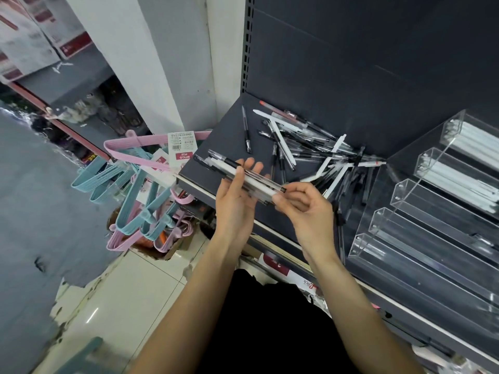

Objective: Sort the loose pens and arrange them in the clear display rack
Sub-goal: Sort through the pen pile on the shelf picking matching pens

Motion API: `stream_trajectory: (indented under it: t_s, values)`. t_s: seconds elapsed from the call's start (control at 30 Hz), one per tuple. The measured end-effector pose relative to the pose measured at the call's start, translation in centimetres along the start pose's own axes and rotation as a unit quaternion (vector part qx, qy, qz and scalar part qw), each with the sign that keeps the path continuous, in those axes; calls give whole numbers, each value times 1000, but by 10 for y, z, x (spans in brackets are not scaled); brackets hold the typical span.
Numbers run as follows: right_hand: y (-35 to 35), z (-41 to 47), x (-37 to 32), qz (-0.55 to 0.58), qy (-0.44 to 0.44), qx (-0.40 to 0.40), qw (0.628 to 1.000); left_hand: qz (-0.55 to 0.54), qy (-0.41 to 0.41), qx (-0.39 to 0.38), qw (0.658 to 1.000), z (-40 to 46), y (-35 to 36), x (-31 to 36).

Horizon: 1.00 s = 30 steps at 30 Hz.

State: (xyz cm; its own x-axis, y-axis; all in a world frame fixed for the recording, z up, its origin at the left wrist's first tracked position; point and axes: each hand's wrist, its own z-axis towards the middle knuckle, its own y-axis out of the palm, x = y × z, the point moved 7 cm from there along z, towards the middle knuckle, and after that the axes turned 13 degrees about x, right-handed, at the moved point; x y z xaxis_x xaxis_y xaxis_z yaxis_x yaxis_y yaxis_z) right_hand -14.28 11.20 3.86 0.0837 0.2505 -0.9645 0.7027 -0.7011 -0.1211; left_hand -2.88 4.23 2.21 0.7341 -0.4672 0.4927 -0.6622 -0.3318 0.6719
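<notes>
**Bundle in hand, most of the pile still waiting**

Here we are at the dark shelf (232, 122), and the left hand (237, 201) is cradling a bundle of pens (248, 179), thumb curled over the top and fingers stretched out beneath. The right hand (305, 209) pinches the near end of that bundle between thumb and fingertips, squaring the ends up by the look of it.

Progress so far? Early to middling, I'd judge. Just beyond the right hand lies a tangled pile of loose pens (310, 147), black-gripped and white ones crossing every which way, and one single black pen (246, 130) sits apart, beyond the left hand's fingertips. Off to the right of the right hand stands the clear display rack (405, 217): its two farthest tiers hold white pens (464, 179), while the nearer tiers look close to empty, with perhaps a pen or two in them, hard to tell through the glare.

Room to move: the shelf's front edge (199, 190) runs right under both hands, so anything dropped here could go over to the floor. Left of the left hand, pink and blue hangers (135, 190) crowd in below the shelf corner. The path rightward to the rack crosses the pile, so a lifted carry looks safest.
</notes>
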Motion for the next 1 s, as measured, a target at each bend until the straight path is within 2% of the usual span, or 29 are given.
stream_trajectory:
  t_s: [0.17,0.37,0.53,0.63,0.77,0.93,1.0]
  values:
    - [0,-4,-4,41,9,3,999,-63,-8,-34,997,-2,5,1]
    - [-4,-4,0,38,2,32,999,-43,-4,-74,996,0,11,0]
    - [-29,3,5,-26,-16,51,998,-82,11,-26,996,17,-6,16]
    - [-55,16,-17,-34,-63,74,995,20,35,-8,999,24,-18,28]
    - [-53,35,-62,-75,-153,13,985,190,-20,-69,979,13,-16,9]
    - [7,54,-83,-180,-189,-115,958,236,-96,-155,955,-8,0,-22]
    - [24,59,-77,-210,-191,-137,949,236,-115,-166,950,-13,4,-30]
